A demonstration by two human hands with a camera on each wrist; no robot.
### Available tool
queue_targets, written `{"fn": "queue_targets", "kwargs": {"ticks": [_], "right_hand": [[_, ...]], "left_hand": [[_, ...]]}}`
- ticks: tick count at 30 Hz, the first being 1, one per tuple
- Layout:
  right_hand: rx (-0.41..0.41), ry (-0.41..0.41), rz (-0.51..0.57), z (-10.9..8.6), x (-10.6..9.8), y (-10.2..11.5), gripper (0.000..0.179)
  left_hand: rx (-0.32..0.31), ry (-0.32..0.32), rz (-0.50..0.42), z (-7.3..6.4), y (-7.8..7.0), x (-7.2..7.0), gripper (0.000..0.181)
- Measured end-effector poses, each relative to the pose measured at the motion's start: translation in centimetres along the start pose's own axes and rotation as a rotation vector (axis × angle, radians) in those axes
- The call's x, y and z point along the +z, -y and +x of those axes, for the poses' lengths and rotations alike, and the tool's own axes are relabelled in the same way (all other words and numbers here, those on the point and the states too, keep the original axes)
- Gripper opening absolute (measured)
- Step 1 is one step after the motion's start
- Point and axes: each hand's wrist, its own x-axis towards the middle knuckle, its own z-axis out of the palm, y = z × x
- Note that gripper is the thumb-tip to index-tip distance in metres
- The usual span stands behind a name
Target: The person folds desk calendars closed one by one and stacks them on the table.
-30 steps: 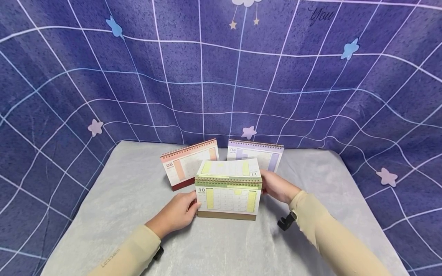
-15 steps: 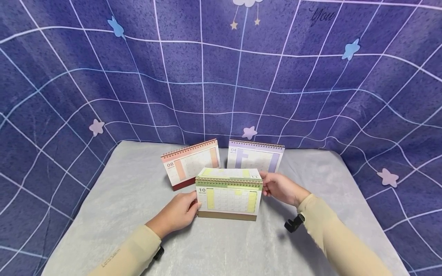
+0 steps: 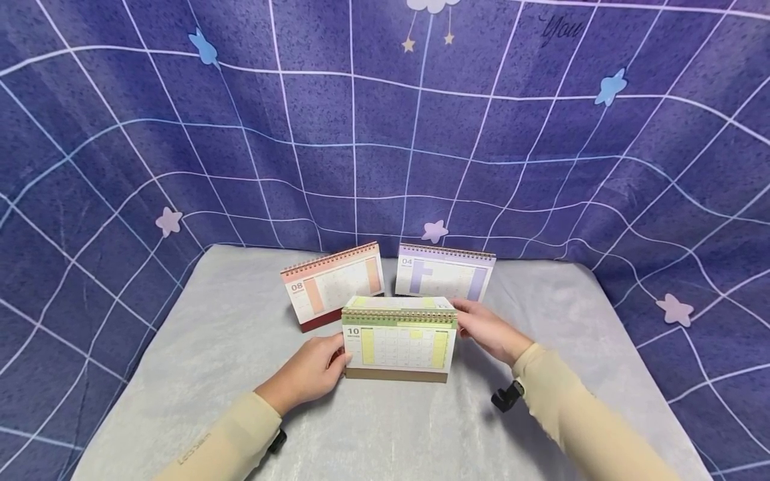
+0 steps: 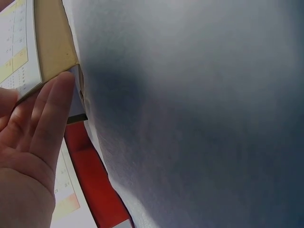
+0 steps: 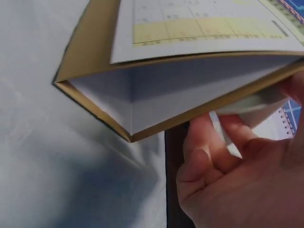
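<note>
A green-topped desk calendar (image 3: 400, 344) with a brown base stands upright in the middle of the table, its "10" page facing me. My left hand (image 3: 309, 369) grips its left edge, thumb in front and fingers behind, as the left wrist view also shows. At the upper right corner, my right hand (image 3: 488, 327) pinches the "11" calendar page (image 3: 397, 302), which slopes away behind the spiral binding. In the right wrist view the calendar's hollow cardboard stand (image 5: 130, 102) shows end-on, with the right fingers (image 5: 202, 135) curled behind it.
Behind on the left stands an orange desk calendar (image 3: 337, 280) showing "08", its base dark red. A purple desk calendar (image 3: 448, 274) showing "04" stands behind on the right. The grey cloth-covered table (image 3: 198, 321) meets a blue grid-patterned curtain (image 3: 385, 113) at the back.
The page behind the spiral has dropped lower and farther back, uncovering more of the purple calendar. My right hand shifted slightly right, then back inward. My left hand has stayed in place.
</note>
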Motion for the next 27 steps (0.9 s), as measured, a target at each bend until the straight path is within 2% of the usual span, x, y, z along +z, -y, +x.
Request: {"fn": "queue_targets", "kwargs": {"ticks": [3,8,10,14,21,27], "right_hand": [[0.01,-0.062,-0.02,-0.21,0.51,0.1,0.036],[0.014,-0.183,0.008,-0.3,0.98,0.18,0.017],[0.006,-0.202,0.01,-0.29,1.02,0.26,0.009],[-0.017,-0.188,0.055,-0.29,0.93,0.43,0.017],[-0.096,-0.116,0.324,-0.17,0.3,0.34,0.037],[-0.1,-0.119,0.412,-0.34,0.44,0.92,0.025]], "left_hand": [[-0.006,0.007,-0.006,0.0,-0.03,-0.06,0.02],[-0.019,0.023,-0.005,0.04,-0.06,-0.09,0.022],[-0.023,0.028,-0.006,0.06,-0.04,-0.1,0.022],[-0.013,0.03,-0.015,0.1,0.07,-0.13,0.021],[-0.023,0.044,-0.016,0.12,0.08,-0.2,0.021],[-0.027,0.052,-0.016,0.17,0.27,-0.12,0.023]]}}
